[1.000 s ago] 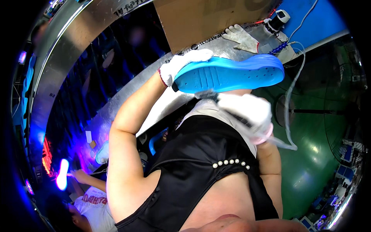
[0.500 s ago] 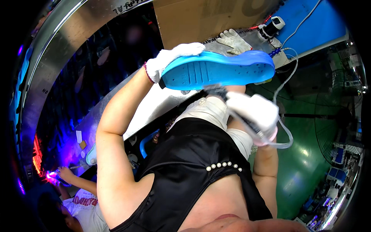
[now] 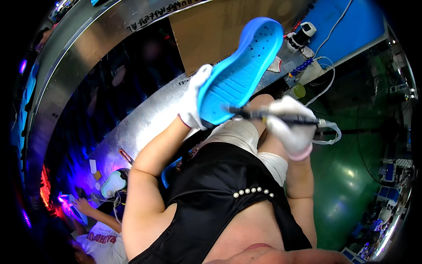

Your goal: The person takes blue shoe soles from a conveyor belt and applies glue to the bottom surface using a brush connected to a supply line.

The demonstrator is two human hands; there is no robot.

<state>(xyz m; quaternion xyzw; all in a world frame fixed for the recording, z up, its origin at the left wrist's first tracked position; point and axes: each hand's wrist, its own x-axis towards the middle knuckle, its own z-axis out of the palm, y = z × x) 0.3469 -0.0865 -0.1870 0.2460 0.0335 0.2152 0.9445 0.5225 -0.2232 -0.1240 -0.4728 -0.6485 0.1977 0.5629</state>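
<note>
A blue shoe sole (image 3: 239, 75) is tilted in front of me, its perforated toe end pointing up and away and its ridged heel end toward me. My left hand (image 3: 192, 99), in a white knit glove, grips the heel end along its left edge. In my gloved right hand (image 3: 288, 125) is a slim black brush (image 3: 252, 114) with a clear hose on its rear end. The blurred brush tip lies over the heel's inner face; whether it touches, I cannot tell. The right fingers are smeared by motion but wrap the handle.
Behind the sole run a metal bench (image 3: 147, 116) and a cardboard sheet (image 3: 206, 33). A black-and-white device (image 3: 303, 34), a blue coiled hose (image 3: 301, 67) and a yellow-green cup (image 3: 298, 91) are at the right. A co-worker (image 3: 99, 240) works under purple light at lower left.
The sole has swung from nearly level to steeply slanted, its toe end rising. My left hand has turned and lowered with it. The brush has levelled, its tip shifting left over the heel.
</note>
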